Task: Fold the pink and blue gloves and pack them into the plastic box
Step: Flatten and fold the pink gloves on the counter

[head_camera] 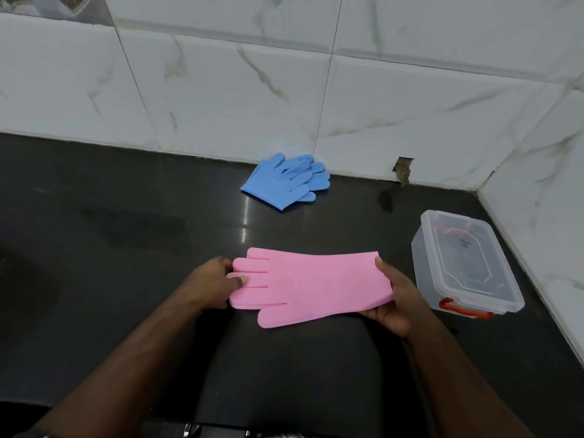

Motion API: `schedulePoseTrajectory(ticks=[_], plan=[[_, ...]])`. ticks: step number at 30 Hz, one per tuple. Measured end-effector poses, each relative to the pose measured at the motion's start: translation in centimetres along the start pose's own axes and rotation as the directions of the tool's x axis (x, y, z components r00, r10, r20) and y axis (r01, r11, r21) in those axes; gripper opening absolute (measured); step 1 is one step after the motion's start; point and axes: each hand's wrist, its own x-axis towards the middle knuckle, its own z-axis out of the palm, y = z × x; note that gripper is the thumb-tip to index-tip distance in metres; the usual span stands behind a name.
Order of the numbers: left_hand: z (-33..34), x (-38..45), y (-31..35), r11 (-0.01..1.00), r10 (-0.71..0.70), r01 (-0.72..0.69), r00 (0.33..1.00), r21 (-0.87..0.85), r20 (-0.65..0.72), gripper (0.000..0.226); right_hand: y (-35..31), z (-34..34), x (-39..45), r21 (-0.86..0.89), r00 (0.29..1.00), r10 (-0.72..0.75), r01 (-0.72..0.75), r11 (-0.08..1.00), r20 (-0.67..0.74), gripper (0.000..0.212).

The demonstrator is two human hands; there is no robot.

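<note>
A pink glove [309, 284] is stretched flat just above the dark counter, fingers pointing left. My left hand [215, 284] pinches its fingertips. My right hand [395, 298] grips the cuff end, thumb on top. Whether a second pink glove lies under it I cannot tell. The blue gloves [286, 181] lie in a loose stack by the back wall. The clear plastic box [467, 263] with orange latches stands to the right, its lid on.
The black counter [126, 216] runs to white marble-tiled walls [221, 90] at the back and right. A chipped hole [403, 169] shows at the wall's base. The counter's front edge is near the bottom of the view.
</note>
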Motion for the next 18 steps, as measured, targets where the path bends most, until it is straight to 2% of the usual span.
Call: schedulePoseTrajectory(ticks=[2, 4, 7, 10, 14, 18], plan=[[0.1, 0.3, 0.1, 0.980, -0.023, 0.019, 0.999, -0.196, -0.022, 0.020, 0.0, 0.4, 0.4, -0.037, 0.999, -0.002, 0.000, 0.999, -0.049, 0.035], [-0.2, 0.5, 0.6, 0.913, -0.027, 0.016, 0.999, -0.407, -0.021, 0.026, 0.1, 0.4, 1.0, -0.074, 0.993, -0.057, 0.049, 0.996, -0.104, 0.036], [-1.1, 1.1, 1.4, 0.852, 0.014, -0.051, 0.997, -0.522, -0.075, 0.027, 0.5, 0.3, 1.4, -0.053, 0.984, -0.138, 0.133, 0.990, -0.116, 0.033], [-1.4, 2.4, 1.0, 0.872, 0.004, -0.051, 0.995, -0.486, -0.097, 0.028, 1.0, 0.3, 1.2, -0.118, 0.983, -0.138, 0.124, 0.985, -0.122, 0.025], [-1.2, 4.1, -0.9, 0.941, -0.015, -0.026, 0.993, -0.337, -0.117, 0.027, 0.7, 0.2, 1.4, -0.203, 0.984, -0.110, 0.081, 0.976, -0.137, 0.028], [-0.8, 4.4, -1.2, 0.986, 0.039, -0.073, 0.975, -0.152, -0.217, 0.031, 0.1, 0.3, 1.1, -0.285, 0.985, -0.112, 0.070, 0.956, -0.133, 0.026]])
